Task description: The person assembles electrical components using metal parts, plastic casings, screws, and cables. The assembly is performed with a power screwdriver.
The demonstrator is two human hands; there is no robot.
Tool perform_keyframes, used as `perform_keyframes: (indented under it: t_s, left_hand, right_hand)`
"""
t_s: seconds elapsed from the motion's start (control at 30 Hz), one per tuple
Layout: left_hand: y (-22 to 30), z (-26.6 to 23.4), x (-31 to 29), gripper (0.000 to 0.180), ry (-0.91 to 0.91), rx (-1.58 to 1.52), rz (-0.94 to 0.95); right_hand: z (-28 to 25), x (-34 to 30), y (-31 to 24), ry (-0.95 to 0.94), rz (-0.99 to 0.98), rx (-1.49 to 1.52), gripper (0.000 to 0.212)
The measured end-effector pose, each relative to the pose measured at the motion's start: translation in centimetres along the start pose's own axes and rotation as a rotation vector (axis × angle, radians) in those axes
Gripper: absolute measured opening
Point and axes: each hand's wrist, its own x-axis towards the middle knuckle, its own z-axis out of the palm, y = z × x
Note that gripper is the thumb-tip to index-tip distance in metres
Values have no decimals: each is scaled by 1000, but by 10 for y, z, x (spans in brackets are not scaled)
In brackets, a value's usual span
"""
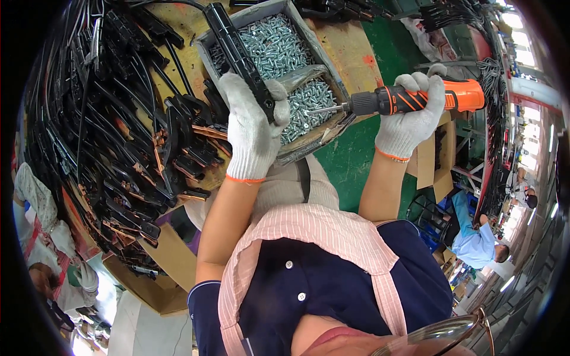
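The black handle (240,56) is in the gloved left hand (252,121), tilted above the screw box (325,135); its fingers are closed around the lower end. The gloved right hand (414,118) has its fingers wrapped around an orange-and-black power screwdriver (389,99). Its bit (326,110) points left, over the silver screws (273,47) in the nearer compartment; whether a screw sits on the tip, I cannot tell. I judge that the step in hand is bringing bit and screw together. The next move calls for a steady right wrist and a bit in line with the screw head. Around the box is the yellow bench (350,53), with black-and-copper clamps (175,127) piled at left.
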Motion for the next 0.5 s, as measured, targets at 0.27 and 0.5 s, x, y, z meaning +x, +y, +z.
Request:
perform_keyframes:
  t_s: [0.27, 0.5]
  left_hand:
    - [0, 5, -4, 56, 17, -10, 94]
    - [2, 5, -4, 56, 32, -23, 73]
  right_hand:
    - [8, 2, -10, -25, 73, 127, 22]
    - [1, 3, 3, 82, -70, -153, 26]
